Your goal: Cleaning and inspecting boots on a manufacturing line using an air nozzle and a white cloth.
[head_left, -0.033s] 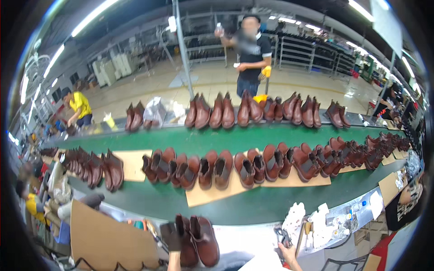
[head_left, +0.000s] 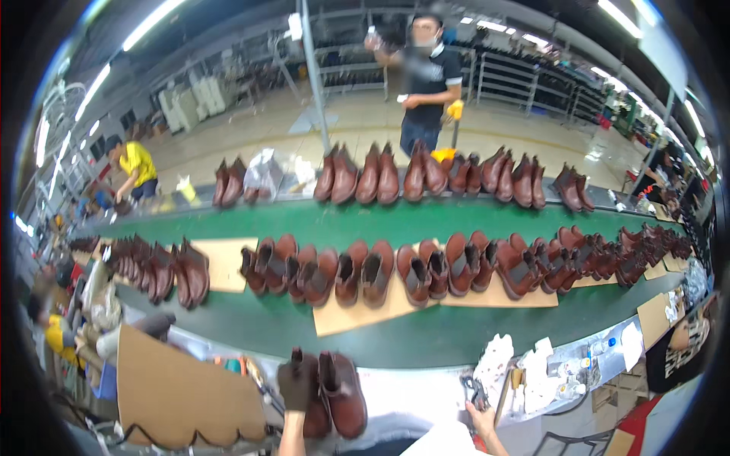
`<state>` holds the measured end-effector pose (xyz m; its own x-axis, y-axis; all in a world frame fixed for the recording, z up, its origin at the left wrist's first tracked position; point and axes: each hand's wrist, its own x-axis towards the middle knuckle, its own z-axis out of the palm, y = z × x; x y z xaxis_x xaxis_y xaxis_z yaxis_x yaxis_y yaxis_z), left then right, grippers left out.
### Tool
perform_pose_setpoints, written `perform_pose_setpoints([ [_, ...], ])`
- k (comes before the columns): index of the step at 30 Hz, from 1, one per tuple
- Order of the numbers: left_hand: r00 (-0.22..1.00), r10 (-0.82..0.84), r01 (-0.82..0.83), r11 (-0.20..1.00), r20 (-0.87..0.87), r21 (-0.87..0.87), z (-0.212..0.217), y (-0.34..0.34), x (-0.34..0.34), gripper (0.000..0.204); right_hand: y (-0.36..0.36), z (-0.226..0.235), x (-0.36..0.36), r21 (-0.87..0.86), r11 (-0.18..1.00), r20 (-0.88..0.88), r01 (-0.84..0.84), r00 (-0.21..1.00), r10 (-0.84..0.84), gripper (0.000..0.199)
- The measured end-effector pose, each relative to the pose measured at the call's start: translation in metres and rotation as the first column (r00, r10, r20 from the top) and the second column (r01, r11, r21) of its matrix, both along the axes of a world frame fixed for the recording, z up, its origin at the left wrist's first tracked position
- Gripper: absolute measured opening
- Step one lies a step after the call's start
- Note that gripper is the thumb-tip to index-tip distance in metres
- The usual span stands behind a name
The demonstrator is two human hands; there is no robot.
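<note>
A pair of brown ankle boots (head_left: 346,397) stands on the white work surface right in front of me. My left hand (head_left: 296,386), in a dark glove, closes around the upper part of the left boot; its thumb is hidden. The other boot touches it on the right. At the right, my bare right hand (head_left: 480,419) has its fingers closed at a black-handled hand tool (head_left: 474,391), whose exact kind is too small to tell. A wooden-handled tool (head_left: 503,395) stands beside that hand.
Beyond lies a green conveyor belt (head_left: 365,346) with rows of brown boots (head_left: 376,275) on cardboard sheets. A cardboard panel (head_left: 182,391) stands at my left. White crumpled material (head_left: 494,363) and bottles (head_left: 570,368) lie at right. A person (head_left: 432,83) stands across the belt.
The whole view has shifted slightly, so things sit a little higher. My left glove has moved a bit right, closer over the left boot. The right hand stays at the black tool.
</note>
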<state>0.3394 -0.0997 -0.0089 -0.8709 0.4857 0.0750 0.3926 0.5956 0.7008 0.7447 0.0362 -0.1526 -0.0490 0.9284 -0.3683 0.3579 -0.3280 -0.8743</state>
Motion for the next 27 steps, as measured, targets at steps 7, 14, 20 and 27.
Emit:
perform_pose_setpoints([
  [7,0.934,-0.216,0.345,0.757,0.286,-0.555,-0.012,0.023,-0.014,0.062,0.023,0.045,0.008,-0.239,0.878,0.430,-0.415,0.766,0.479,0.039],
  [14,0.904,-0.231,0.423,0.607,0.360,-0.673,-0.078,0.012,-0.060,0.047,0.054,0.108,-0.010,-0.646,0.537,0.465,-0.542,0.278,0.840,0.055],
  [20,0.852,-0.368,0.513,0.439,0.373,-0.738,-0.032,0.045,-0.038,0.050,0.069,0.111,-0.057,-0.180,0.645,0.434,-0.743,0.528,0.730,0.044],
  [27,0.742,-0.604,0.384,0.029,0.290,-0.923,0.071,0.056,-0.124,0.045,0.093,0.095,-0.062,-0.204,0.531,0.513,-0.822,0.373,0.773,0.049],
])
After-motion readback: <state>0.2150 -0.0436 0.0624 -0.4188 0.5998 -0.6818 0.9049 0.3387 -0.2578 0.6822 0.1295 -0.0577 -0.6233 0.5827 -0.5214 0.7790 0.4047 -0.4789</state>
